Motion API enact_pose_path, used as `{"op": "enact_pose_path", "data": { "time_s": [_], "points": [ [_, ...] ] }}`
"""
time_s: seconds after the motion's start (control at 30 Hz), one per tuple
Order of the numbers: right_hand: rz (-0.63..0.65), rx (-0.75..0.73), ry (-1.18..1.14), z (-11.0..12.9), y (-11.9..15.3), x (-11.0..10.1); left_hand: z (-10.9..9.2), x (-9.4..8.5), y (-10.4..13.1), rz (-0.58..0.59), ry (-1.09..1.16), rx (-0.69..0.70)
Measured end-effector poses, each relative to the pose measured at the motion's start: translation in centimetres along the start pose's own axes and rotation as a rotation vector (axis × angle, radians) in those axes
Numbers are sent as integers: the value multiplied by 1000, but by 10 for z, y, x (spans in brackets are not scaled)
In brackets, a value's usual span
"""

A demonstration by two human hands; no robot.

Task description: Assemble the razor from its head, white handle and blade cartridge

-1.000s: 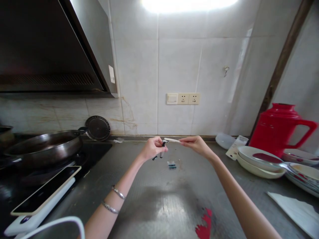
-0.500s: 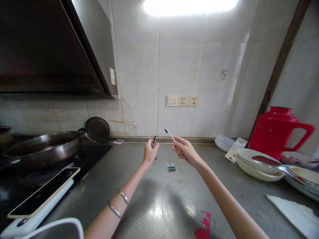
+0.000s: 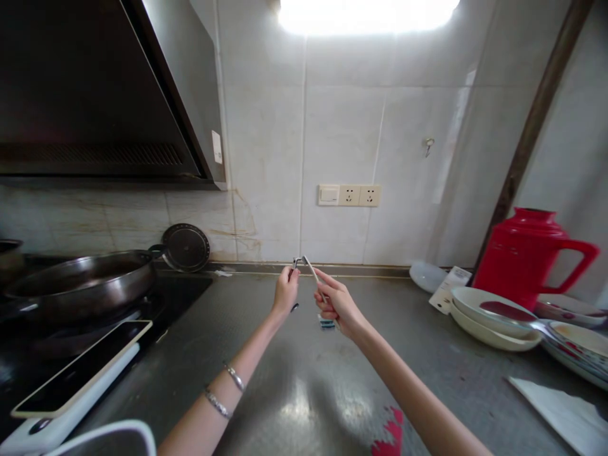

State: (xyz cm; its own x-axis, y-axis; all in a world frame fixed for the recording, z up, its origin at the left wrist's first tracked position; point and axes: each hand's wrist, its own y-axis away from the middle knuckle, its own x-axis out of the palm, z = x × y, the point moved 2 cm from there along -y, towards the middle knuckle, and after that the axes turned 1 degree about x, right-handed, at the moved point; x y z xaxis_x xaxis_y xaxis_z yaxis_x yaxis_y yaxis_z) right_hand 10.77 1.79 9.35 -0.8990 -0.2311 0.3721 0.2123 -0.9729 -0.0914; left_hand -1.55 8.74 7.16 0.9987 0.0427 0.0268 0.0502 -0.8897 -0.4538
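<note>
Above the back of the metal counter, my left hand (image 3: 285, 290) is closed on a small dark object (image 3: 295, 263), its tip rising above the fingers; what it is exactly is too small to tell. My right hand (image 3: 338, 304) grips a thin white brush (image 3: 311, 269) by its handle. The brush slants up to the left, and its head is at or very near the top of the dark object; contact cannot be made out. Small teal-labelled items (image 3: 327, 323) lie on the counter, partly hidden by my right hand.
At left are a pan (image 3: 90, 282) on the stove and a phone (image 3: 85, 367) on a white stand. A red jug (image 3: 522, 253), stacked bowls (image 3: 494, 326), a white card (image 3: 450, 290) and a paper sheet (image 3: 560, 411) are at right.
My right hand has moved left and slightly down, bringing the brush head to the dark object. My left hand has barely moved. The teal-labelled items are now partly covered.
</note>
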Motion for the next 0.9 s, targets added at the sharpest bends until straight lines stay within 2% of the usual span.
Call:
{"op": "enact_pose_path", "data": {
  "time_s": [0.2, 0.4, 0.53, 0.63, 0.8, 0.9],
  "points": [
    [-85, -36, -45, -6, -2, -1, -2, 8, 5, 115, -8, 77],
    [-43, -15, -93, -7, 0, 4, -1, 2, 3, 65, 45, 12],
    [-57, -28, -106, 0, 0, 0, -4, 5, 7, 118, 84, -17],
    [-55, -18, -100, 1, 2, 2, -7, 7, 9, 127, 111, -12],
    [-30, -9, -104, -3, 8, 15, -10, 2, 5, 65, 201, 0],
    [-72, -33, -103, 0, 7, 14, -11, 3, 7, 84, 210, -13]
  ]
}}
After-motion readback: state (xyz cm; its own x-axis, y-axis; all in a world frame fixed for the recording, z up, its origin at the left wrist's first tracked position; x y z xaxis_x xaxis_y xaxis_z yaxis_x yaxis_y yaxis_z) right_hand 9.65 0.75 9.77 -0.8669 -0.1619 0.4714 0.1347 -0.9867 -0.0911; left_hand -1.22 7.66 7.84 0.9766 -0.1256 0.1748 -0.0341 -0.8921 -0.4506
